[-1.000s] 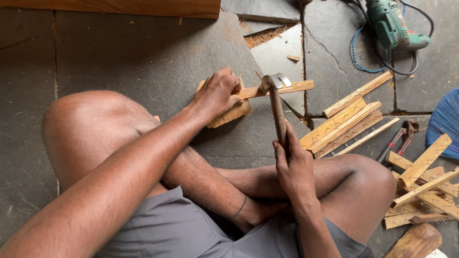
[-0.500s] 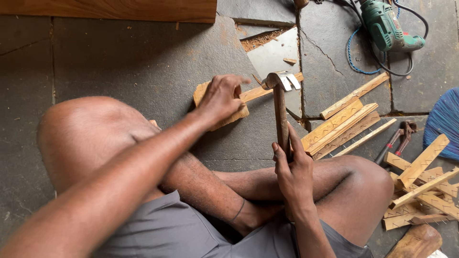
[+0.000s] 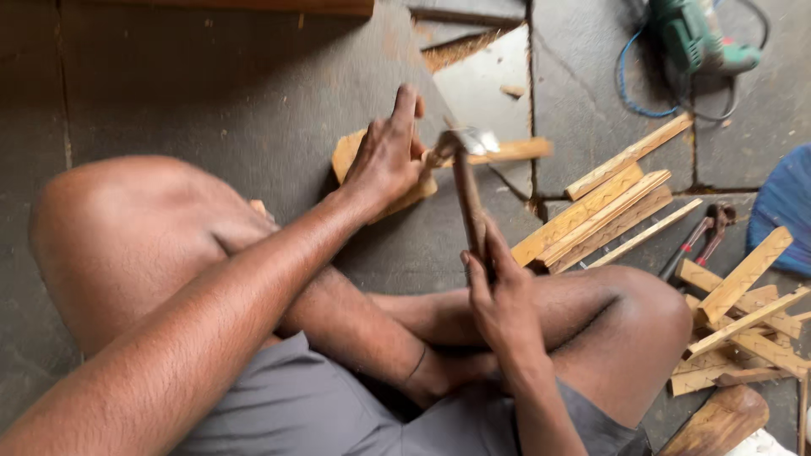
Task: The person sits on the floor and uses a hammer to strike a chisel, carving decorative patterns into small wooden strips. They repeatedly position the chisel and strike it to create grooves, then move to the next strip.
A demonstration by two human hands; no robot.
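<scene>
I sit cross-legged on a dark stone floor. My left hand [image 3: 386,158] presses down on a small wooden piece [image 3: 348,152] with a thin strip [image 3: 517,150] sticking out to its right. My right hand [image 3: 500,297] grips the wooden handle of a claw hammer [image 3: 463,177], whose metal head is down at the joint of the wooden piece, just right of my left fingers. The head is motion-blurred.
Several carved wooden slats [image 3: 604,207] lie right of the hammer. Pincers with red handles [image 3: 703,234] and a pile of short wood offcuts [image 3: 743,304] lie further right. A green power drill [image 3: 693,38] with a blue cable sits at the top right. A blue object [image 3: 786,211] shows at the right edge.
The hammer head has swung down and left onto the wooden piece. My left hand has stayed on the piece.
</scene>
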